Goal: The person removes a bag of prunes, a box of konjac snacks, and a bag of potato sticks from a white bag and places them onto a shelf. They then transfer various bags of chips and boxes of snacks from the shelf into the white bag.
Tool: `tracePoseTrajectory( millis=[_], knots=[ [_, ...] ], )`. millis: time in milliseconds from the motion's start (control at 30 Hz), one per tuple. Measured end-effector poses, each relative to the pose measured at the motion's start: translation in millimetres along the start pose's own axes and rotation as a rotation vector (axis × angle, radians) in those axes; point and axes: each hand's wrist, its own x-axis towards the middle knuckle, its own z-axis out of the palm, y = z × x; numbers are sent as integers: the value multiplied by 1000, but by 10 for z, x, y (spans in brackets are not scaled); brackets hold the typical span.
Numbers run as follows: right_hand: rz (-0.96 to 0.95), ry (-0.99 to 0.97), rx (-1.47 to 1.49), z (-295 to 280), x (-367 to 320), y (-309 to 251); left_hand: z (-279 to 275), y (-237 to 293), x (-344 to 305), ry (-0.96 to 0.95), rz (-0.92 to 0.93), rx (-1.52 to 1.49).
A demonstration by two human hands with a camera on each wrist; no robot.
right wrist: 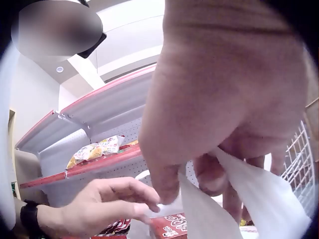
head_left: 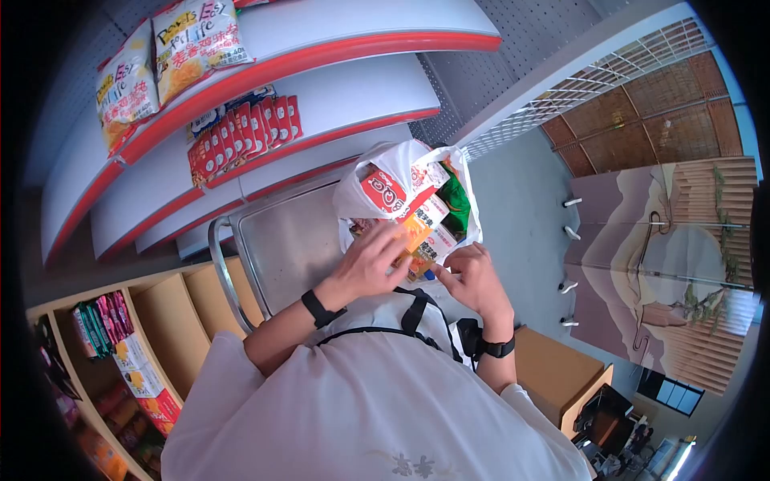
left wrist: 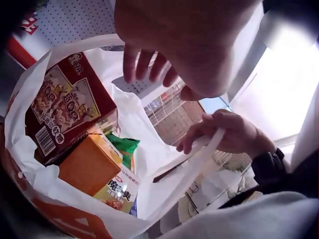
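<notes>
A white plastic bag [head_left: 353, 196] stands open in front of me, filled with packaged snacks. Inside are a red box [left wrist: 70, 104] with pictures on its side, an orange box [left wrist: 89, 164], a white printed box [left wrist: 122, 189] and a green packet [head_left: 455, 204]. My right hand [head_left: 473, 280] pinches the bag's white handle [right wrist: 259, 184] between thumb and fingers, on the near right side. Over the near left side of the bag's mouth hovers my left hand [head_left: 369, 260], its fingers loosely spread and holding nothing.
Beneath and left of the bag is a metal cart top [head_left: 289, 248] with a curved handle [head_left: 224, 272]. Red-edged shelves [head_left: 337, 52] with snack bags [head_left: 200, 44] and red packets [head_left: 249, 132] rise ahead. A wooden shelf unit [head_left: 164, 313] stands left, a folding screen [head_left: 642, 264] right.
</notes>
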Motion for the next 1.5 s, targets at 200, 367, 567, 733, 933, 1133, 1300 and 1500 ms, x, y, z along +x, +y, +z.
tracePoseTrajectory(
  millis=[200,367,567,733,933,1133,1300,1500],
  knots=[
    [60,-148,-285,-241,-4,168,-211,-450,339,271,-508,458],
    [117,-314,-330,-415,-23,229,-201,-483,281,-98,-565,203],
    [-63,-387,-299,-547,86,339,309,-326,217,-109,-834,264],
    [-230,-470,-271,-463,201,539,314,-257,147,181,-646,214],
    [-313,-550,-441,-231,507,827,-403,699,-4,214,-832,283],
    [-307,-540,-517,-266,676,629,-897,1137,-1069,578,-892,-162],
    [-499,-434,-283,-446,519,-96,-1055,1569,-1799,871,-907,-684],
    [-780,-551,238,212,367,-1210,-1332,1944,-2392,690,-1067,-264]
  ],
)
